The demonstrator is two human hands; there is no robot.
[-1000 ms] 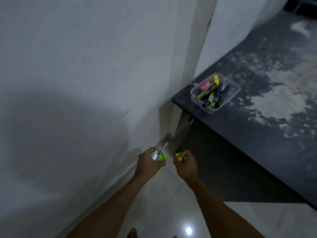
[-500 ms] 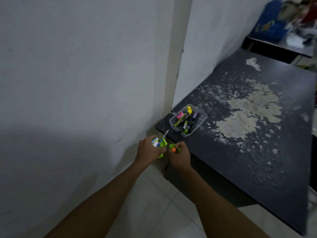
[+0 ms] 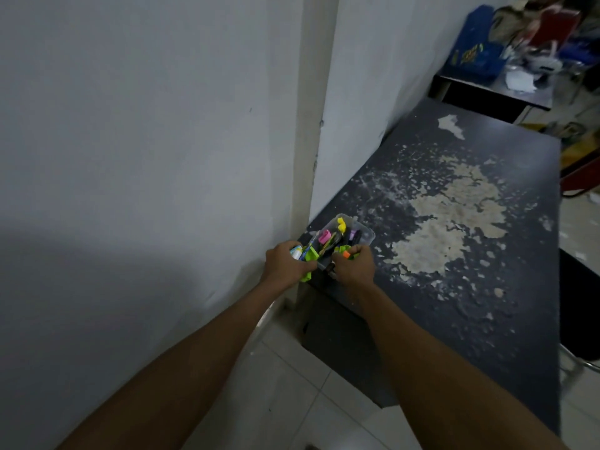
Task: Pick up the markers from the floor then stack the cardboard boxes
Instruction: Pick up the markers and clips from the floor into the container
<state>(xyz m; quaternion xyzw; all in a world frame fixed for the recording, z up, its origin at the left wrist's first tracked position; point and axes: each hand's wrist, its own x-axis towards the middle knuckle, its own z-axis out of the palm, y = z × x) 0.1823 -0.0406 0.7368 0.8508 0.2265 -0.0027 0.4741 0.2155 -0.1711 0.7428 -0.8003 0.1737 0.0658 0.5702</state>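
Note:
My left hand (image 3: 285, 265) grips a bunch of markers (image 3: 306, 253) with green, blue and white ends sticking out of the fist. My right hand (image 3: 355, 267) grips more markers (image 3: 345, 253), one with an orange tip and green ones. Both fists sit at the near edge of a clear plastic tub (image 3: 365, 234) on the corner of a dark table (image 3: 454, 271). The tub holds several markers, pink, yellow, purple and black. No cardboard boxes are in view.
A white wall (image 3: 146, 157) and a pillar stand close on the left. The dark table has a worn, peeling top. White floor tiles (image 3: 292, 394) lie below my arms. A second dark table with a blue bag (image 3: 474, 43) and clutter stands at the far right.
Both hands rose from floor level and moved forward to the tub on the table, still holding the markers. The view lifted to show more of the table.

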